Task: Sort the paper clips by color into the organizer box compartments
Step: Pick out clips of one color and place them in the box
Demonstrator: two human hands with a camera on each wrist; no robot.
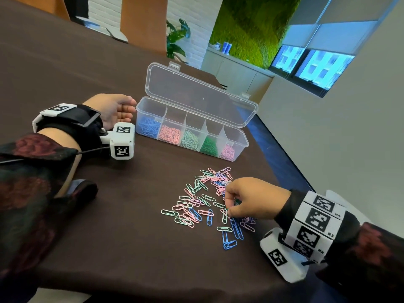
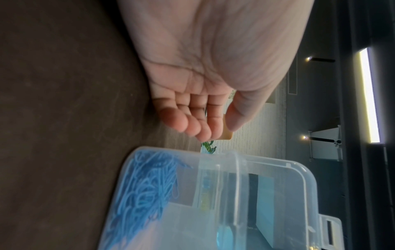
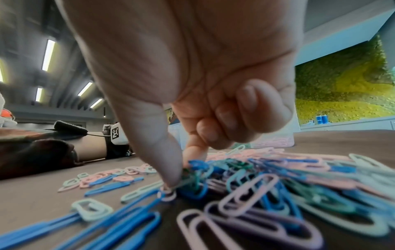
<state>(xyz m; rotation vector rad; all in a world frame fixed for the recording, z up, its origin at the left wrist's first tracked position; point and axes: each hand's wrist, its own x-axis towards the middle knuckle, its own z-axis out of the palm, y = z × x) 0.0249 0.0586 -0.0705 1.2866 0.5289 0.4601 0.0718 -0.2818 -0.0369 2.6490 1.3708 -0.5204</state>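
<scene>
Right hand (image 3: 188, 94) down in the loose paper clips (image 1: 205, 206) on the table (image 1: 109, 248), thumb and forefinger nipping a dark green one. Left hand (image 1: 113, 109) relaxed, empty, beside the organizer box (image 1: 238, 145). Light, slick, prone to tangling; best pinched by one end loop, probably.

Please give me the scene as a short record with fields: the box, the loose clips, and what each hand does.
box: clear organizer box, lid open, five compartments holding blue, pink, pale green, dark green and light pink clips
loose clips: mixed pile of paper clips on the dark table, in front of the box
left hand: empty, fingers relaxed, beside the blue end of the box
right hand: thumb and forefinger pinching at clips in the pile; colour unclear
</scene>
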